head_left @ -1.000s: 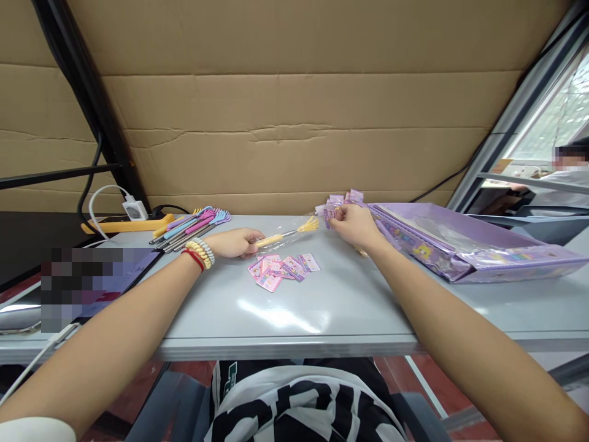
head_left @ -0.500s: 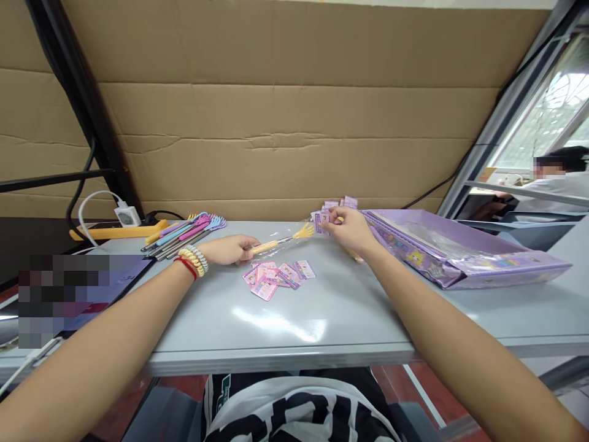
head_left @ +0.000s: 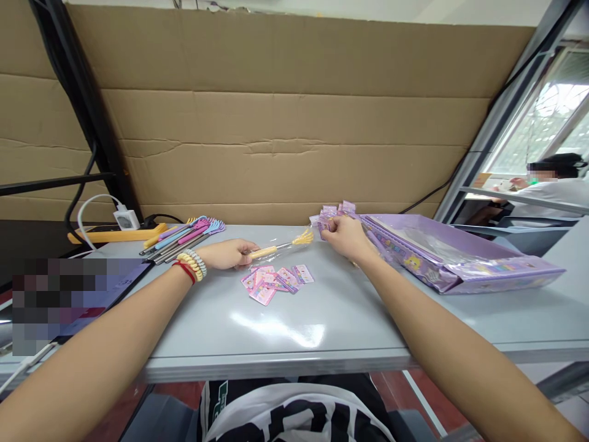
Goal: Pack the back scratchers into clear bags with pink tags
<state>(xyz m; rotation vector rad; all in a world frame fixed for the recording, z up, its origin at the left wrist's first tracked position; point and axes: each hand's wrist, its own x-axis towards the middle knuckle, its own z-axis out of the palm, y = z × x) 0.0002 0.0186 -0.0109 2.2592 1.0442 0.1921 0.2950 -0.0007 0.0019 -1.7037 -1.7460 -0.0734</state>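
Observation:
My left hand (head_left: 232, 253) is closed on the handle end of a yellow back scratcher (head_left: 264, 252), which lies low over the table in a clear plastic sleeve (head_left: 289, 245), its claw pointing right. My right hand (head_left: 347, 236) is pinched at a bunch of small purple printed cards (head_left: 329, 211) beside the purple box; its fingers hide part of the card they grip. Between the hands and nearer to me, several loose pink and purple cards (head_left: 276, 280) lie overlapping on the table.
Several colourful back scratchers (head_left: 184, 238) are piled at the left. Behind them are a yellow power strip (head_left: 115, 236) and a white charger (head_left: 126, 217). An open purple box (head_left: 460, 252) holding clear plastic stands at the right. Cardboard (head_left: 294, 123) closes the back. Beyond the frame sits another person (head_left: 552, 193).
My right hand has shifted slightly at the card bunch, its fingers staying pinched. The left hand keeps its hold on the back scratcher. The whole view has tilted a little.

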